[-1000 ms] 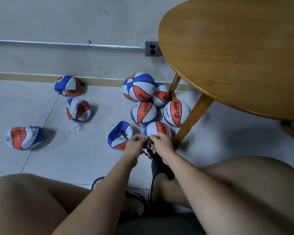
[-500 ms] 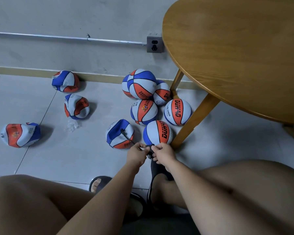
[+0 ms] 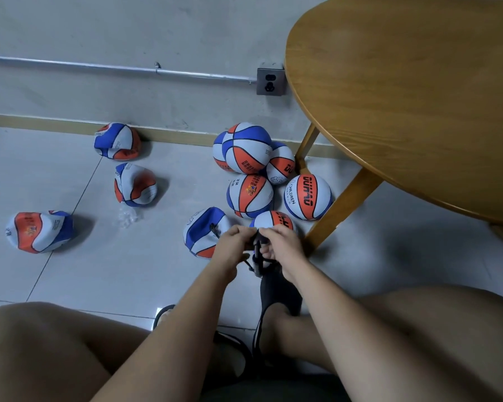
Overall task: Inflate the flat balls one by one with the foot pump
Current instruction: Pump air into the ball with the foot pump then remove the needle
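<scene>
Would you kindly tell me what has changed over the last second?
The left hand and right hand drew back toward the person, then reached forward again over the inflated orange, white and blue ball, still gripping the black pump fitting. The flat balls and round wooden table stayed put.

Every basketball here, pumped-up balls (image 3: pixel 307 197) and flat balls (image 3: pixel 38 232) alike, has blue, orange-red and white panels with thin black seams. Round table (image 3: pixel 404 97) is honey-brown woodgrain, floor tiles (image 3: pixel 128 271) pale grey, skirting board (image 3: pixel 41 120) tan, foot pump (image 3: pixel 258 262) black.
</scene>
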The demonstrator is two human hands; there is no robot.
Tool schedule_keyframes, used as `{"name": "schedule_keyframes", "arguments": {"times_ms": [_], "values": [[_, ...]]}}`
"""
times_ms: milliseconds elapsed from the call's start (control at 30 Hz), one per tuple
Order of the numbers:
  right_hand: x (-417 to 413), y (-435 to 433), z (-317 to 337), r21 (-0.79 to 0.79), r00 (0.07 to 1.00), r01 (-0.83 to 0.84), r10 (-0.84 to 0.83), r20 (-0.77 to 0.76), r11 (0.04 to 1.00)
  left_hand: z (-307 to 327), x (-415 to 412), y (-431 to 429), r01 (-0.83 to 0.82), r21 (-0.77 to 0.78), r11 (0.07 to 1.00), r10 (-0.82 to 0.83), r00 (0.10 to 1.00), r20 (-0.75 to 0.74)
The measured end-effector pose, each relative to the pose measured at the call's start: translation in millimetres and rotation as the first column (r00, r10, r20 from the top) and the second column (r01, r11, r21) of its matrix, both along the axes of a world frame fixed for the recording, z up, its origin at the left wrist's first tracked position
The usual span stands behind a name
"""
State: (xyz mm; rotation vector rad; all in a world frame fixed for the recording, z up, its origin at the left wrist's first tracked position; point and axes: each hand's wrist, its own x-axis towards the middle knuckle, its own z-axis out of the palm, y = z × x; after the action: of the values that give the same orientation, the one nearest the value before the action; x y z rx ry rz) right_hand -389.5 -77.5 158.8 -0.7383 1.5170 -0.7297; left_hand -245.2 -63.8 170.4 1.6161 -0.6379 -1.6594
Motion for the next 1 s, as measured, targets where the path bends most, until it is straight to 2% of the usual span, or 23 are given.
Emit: {"name": "schedule_keyframes", "arguments": {"times_ms": [167, 233, 433, 567, 633, 700, 867, 1000], "values": [[-0.1, 9.1, -4.5, 0.036, 0.998, -0.015, 0.013, 0.055, 0.999, -10.7, -6.6, 13.4, -0.052, 0.027, 0.998, 0.053, 0.996, -0.065], [-4.7, 18.0, -12.2, 0.072, 0.999, -0.037, 0.035, 0.024, 0.997, -23.5, -8.7, 24.4, -0.037, 0.051, 0.998, 0.040, 0.998, -0.049], [-10.9, 31.2, -38.1, 0.146, 0.974, -0.128, 0.152, -0.167, 0.981, -54.6, -13.6, 34.5, 0.000, 0.087, 0.996, -0.022, 0.967, 0.256], [-11.3, 40.0, -53.1, 0.221, 0.965, -0.126, 0.171, -0.197, 0.967, -65.9, -16.3, 38.8, 0.061, 0.163, 0.985, -0.116, 0.928, 0.354], [-11.7, 40.3, -53.4, 0.215, 0.963, -0.123, 0.169, -0.209, 0.969, -67.8, -14.8, 38.0, 0.072, 0.190, 0.979, -0.131, 0.940, 0.316], [-11.4, 35.2, -49.6, 0.178, 0.975, -0.096, 0.129, -0.182, 0.979, -62.5, -12.4, 33.7, 0.055, 0.195, 0.979, -0.097, 0.973, 0.209], [-5.1, 2.1, -20.5, 0.026, 0.997, -0.045, 0.047, -0.065, 0.999, -21.6, 2.5, 3.7, 0.011, 0.079, 0.997, -0.013, 1.000, 0.016], [-0.1, -7.2, -9.9, 0.001, 0.999, -0.035, 0.035, 0.004, 0.999, -12.0, 5.1, -10.0, -0.053, 0.053, 0.997, 0.054, 0.999, -0.007]]}}
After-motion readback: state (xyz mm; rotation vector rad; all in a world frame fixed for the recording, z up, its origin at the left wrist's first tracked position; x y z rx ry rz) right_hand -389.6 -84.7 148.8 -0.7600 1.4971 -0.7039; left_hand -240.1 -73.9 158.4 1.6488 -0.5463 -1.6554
